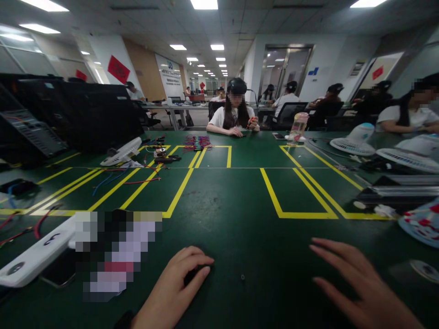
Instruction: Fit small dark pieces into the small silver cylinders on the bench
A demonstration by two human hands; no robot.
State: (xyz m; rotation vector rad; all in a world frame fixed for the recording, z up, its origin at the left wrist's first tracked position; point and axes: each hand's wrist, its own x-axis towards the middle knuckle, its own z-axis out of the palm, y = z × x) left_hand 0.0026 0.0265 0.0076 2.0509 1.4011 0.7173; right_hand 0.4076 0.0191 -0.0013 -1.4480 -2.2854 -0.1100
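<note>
My left hand (180, 281) rests low over the green table (206, 237), its thumb apart from the slightly curled fingers and nothing visible between them. On the right, my right hand (358, 274) is held with fingers spread and holds nothing. Between the two hands lies a tiny ring-shaped piece (242, 277), nearer to my left hand and touched by neither; its exact kind is too small to tell. Left of my left hand are a white device marked 3 (44, 244) and a pixelated area covering whatever lies beside it.
Yellow tape lines (178, 194) mark the tabletop. Loose wires (109, 178), a bundle of wired parts (198, 143) and a dark computer case (99, 114) stand left. White fans (356, 139), a bottle (298, 128) and a tape roll (425, 270) are right. A person (236, 109) sits opposite.
</note>
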